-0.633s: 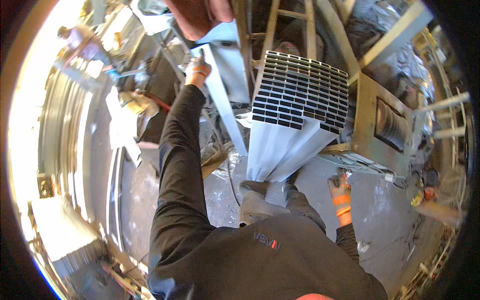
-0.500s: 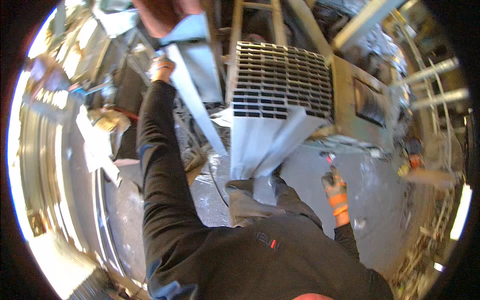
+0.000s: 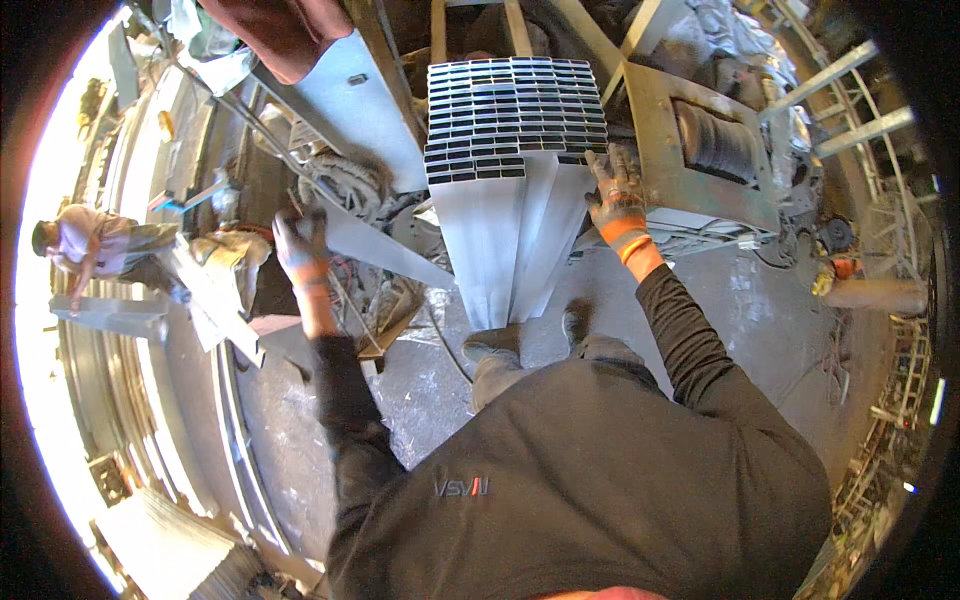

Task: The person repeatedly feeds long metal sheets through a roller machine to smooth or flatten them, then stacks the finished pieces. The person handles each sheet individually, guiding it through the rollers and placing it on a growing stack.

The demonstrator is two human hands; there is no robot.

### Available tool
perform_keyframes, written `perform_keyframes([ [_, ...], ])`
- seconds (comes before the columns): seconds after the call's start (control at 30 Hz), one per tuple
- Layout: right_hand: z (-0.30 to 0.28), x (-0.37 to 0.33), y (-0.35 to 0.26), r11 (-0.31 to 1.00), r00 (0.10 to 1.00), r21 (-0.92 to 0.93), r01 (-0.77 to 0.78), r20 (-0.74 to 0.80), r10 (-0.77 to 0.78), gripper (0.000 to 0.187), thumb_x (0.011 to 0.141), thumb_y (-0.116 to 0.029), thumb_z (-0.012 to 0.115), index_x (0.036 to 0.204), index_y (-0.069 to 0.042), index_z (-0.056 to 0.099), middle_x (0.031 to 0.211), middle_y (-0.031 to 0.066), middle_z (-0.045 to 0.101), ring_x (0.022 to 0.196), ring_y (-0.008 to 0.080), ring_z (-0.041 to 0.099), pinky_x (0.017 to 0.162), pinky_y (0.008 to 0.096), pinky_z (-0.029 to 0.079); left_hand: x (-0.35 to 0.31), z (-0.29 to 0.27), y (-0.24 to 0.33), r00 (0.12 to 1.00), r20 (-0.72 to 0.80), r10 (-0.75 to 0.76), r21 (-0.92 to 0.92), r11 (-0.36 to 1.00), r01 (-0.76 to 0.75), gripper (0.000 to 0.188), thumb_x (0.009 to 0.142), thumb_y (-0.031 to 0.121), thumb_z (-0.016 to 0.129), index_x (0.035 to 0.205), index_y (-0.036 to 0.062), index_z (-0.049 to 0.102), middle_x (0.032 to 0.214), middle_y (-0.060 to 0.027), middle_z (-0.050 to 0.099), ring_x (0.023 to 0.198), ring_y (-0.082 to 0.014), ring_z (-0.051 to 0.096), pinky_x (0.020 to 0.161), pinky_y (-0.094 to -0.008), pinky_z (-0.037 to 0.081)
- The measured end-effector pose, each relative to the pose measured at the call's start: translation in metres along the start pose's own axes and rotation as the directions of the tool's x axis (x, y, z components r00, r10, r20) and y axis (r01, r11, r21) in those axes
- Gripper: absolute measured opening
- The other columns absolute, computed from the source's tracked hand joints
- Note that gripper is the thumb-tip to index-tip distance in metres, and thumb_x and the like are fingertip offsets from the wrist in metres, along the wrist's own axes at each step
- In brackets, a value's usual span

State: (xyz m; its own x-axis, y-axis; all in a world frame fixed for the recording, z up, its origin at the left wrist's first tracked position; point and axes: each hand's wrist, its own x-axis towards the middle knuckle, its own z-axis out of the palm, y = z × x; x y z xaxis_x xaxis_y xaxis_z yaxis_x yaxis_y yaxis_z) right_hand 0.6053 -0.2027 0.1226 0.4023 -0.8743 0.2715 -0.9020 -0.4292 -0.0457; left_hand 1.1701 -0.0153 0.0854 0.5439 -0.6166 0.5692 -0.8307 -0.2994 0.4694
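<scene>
A tall bundle of grey rectangular metal tubes (image 3: 515,120) stands in front of me, and I see its open ends from above. My right hand (image 3: 615,190), in a grey glove with an orange cuff, lies flat against the bundle's upper right side with its fingers spread. My left hand (image 3: 300,245), in a dark glove, is blurred and hangs in the air left of the bundle. It holds nothing and is near a slanted grey metal sheet (image 3: 360,110). My boots (image 3: 490,345) stand at the bundle's foot.
A metal machine housing with a dark roller (image 3: 710,140) stands right of the bundle. Another person's red sleeve (image 3: 275,30) reaches in at the top. A second person (image 3: 85,250) bends over metal profiles at the far left. Cables and scrap litter the grey floor (image 3: 760,320).
My left hand has dropped from the high metal sheet to mid-height. My right hand has risen from near the floor onto the bundle's right side. The view has shifted.
</scene>
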Motion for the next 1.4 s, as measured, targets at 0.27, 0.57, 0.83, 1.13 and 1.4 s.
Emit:
perform_keyframes([
  [0.27,0.025,-0.064,0.078,0.526,0.939,0.780,0.340,-0.253,-0.232,0.083,0.082,-0.003,0.094,0.156,-0.012,0.060,0.158,0.0195,0.064,0.143,0.0415,0.065,0.120,0.0492,0.054,-0.375,-0.187,0.220,0.887,-0.128,-0.445,-0.575,0.762,0.299,0.044,0.089,-0.009,0.089,0.119,0.0071,0.062,0.119,-0.0064,0.066,0.109,-0.0205,0.065,0.100,-0.0399,0.064],
  [0.57,0.062,-0.138,0.087,0.240,0.831,0.926,0.291,-0.120,-0.543,0.047,0.099,-0.018,0.086,0.141,-0.004,0.072,0.115,0.0134,0.079,0.097,0.0287,0.078,0.089,0.0387,0.063,-0.309,-0.287,0.402,0.925,-0.204,-0.320,-0.465,0.863,0.196,0.071,0.098,0.048,0.090,0.140,-0.0041,0.065,0.123,-0.0173,0.078,0.118,-0.0298,0.076,0.106,-0.0466,0.064],
  [0.83,0.053,-0.161,0.098,0.132,0.811,0.933,0.334,-0.213,-0.546,0.037,0.105,-0.023,0.082,0.136,-0.005,0.076,0.107,0.0095,0.082,0.094,0.0165,0.077,0.083,0.0330,0.062,-0.353,-0.212,0.464,0.950,0.182,-0.256,-0.708,0.636,0.307,0.059,0.094,0.022,0.096,0.142,0.0021,0.068,0.127,-0.0097,0.079,0.112,-0.0191,0.075,0.103,-0.0373,0.061],
  [1.13,0.081,-0.125,0.137,0.270,0.964,0.958,0.098,-0.024,-0.264,0.046,0.104,-0.048,0.083,0.121,-0.005,0.083,0.103,0.0113,0.085,0.092,0.0225,0.078,0.084,0.0391,0.061,-0.550,-0.260,0.532,0.838,0.401,-0.371,-0.668,0.507,0.545,0.071,0.083,0.040,0.104,0.130,-0.0003,0.068,0.121,-0.0127,0.080,0.106,-0.0223,0.078,0.096,-0.0393,0.064],
  [1.4,0.131,-0.058,0.096,0.182,0.959,0.980,-0.078,0.124,-0.254,0.054,0.097,-0.047,0.090,0.130,-0.005,0.082,0.114,0.0076,0.084,0.102,0.0224,0.076,0.098,0.0388,0.059,-0.601,-0.262,0.603,0.698,0.316,-0.643,-0.664,0.376,0.647,0.053,0.090,0.027,0.097,0.122,-0.0003,0.064,0.116,-0.0169,0.075,0.108,-0.0263,0.074,0.096,-0.0395,0.059],
])
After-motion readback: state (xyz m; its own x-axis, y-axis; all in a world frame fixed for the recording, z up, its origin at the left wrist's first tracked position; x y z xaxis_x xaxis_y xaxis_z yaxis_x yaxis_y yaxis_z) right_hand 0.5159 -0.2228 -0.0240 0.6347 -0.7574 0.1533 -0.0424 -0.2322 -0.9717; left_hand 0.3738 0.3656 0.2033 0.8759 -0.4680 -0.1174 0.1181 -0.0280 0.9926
